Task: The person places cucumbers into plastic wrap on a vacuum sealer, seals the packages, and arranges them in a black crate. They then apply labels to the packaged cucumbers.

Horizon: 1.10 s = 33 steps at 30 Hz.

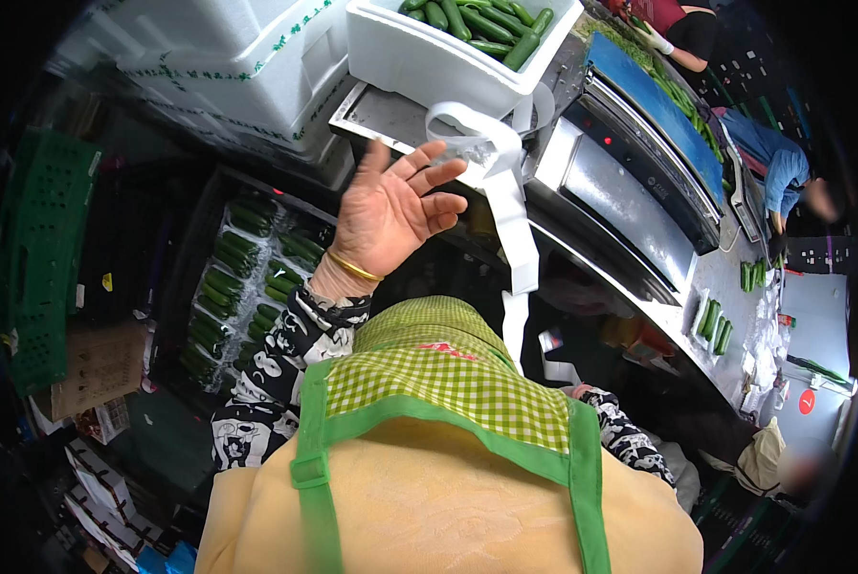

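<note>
My left hand [396, 212] is raised palm up with its fingers apart and nothing in them; a gold bangle [355, 267] circles the wrist. Just right of its fingertips, a long white paper strip [513, 233] loops at the top and hangs down over the edge of the metal bench. Beyond the fingers stands a white foam box [436, 61] filled with loose cucumbers [486, 25]. Below and left of the hand, a dark crate holds wrapped packs of cucumbers [220, 287]. My right arm shows as a patterned sleeve [626, 430]; its hand is almost wholly hidden beside the apron.
Foam boxes [235, 79] are stacked at upper left, near a green plastic crate [45, 258]. A wrapping machine with a metal plate [626, 208] stands at right. Past it lie packed cucumbers [712, 323]. Two people work across the bench, one in a blue top [788, 165].
</note>
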Motion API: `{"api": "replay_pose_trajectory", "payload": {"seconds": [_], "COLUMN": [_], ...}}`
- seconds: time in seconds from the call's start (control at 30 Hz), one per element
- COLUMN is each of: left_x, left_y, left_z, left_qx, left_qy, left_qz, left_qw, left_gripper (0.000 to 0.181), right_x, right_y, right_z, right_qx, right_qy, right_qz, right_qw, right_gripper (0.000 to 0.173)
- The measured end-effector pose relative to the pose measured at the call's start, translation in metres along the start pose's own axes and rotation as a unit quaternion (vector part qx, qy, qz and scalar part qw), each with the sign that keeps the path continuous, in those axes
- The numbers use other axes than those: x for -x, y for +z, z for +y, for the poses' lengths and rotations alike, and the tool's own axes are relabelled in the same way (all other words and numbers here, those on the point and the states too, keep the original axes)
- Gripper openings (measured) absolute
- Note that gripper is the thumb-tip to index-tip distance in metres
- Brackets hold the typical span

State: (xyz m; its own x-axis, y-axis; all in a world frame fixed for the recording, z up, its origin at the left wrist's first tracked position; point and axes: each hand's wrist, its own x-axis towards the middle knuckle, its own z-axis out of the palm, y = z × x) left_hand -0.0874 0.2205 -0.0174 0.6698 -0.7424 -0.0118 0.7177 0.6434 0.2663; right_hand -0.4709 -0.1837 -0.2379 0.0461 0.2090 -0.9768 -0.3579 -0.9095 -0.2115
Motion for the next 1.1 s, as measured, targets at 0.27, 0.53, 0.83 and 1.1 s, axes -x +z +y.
{"api": "replay_pose_trajectory", "payload": {"seconds": [0.27,0.53,0.83,1.1], "left_x": [0.004,-0.043,-0.109,-0.029], "left_y": [-0.11,-0.17,-0.151,-0.052], "left_z": [-0.059,-0.128,-0.149,-0.139], "left_qx": [-0.196,-0.276,-0.401,-0.249], "left_qy": [-0.127,-0.227,-0.227,-0.519], "left_qz": [0.369,0.314,0.196,0.01], "left_qw": [0.9,0.879,0.866,0.818], "left_gripper": [0.026,0.123,0.048,0.089], "right_x": [0.172,0.291,0.307,0.272], "right_y": [-0.097,-0.091,-0.053,-0.108], "right_z": [-0.122,-0.198,-0.187,-0.225], "right_qx": [-0.253,-0.169,-0.271,-0.363], "right_qy": [-0.19,-0.321,-0.309,-0.325], "right_qz": [0.081,0.189,0.306,0.312], "right_qw": [0.945,0.913,0.859,0.816], "right_gripper": [0.02,0.024,0.032,0.036]}}
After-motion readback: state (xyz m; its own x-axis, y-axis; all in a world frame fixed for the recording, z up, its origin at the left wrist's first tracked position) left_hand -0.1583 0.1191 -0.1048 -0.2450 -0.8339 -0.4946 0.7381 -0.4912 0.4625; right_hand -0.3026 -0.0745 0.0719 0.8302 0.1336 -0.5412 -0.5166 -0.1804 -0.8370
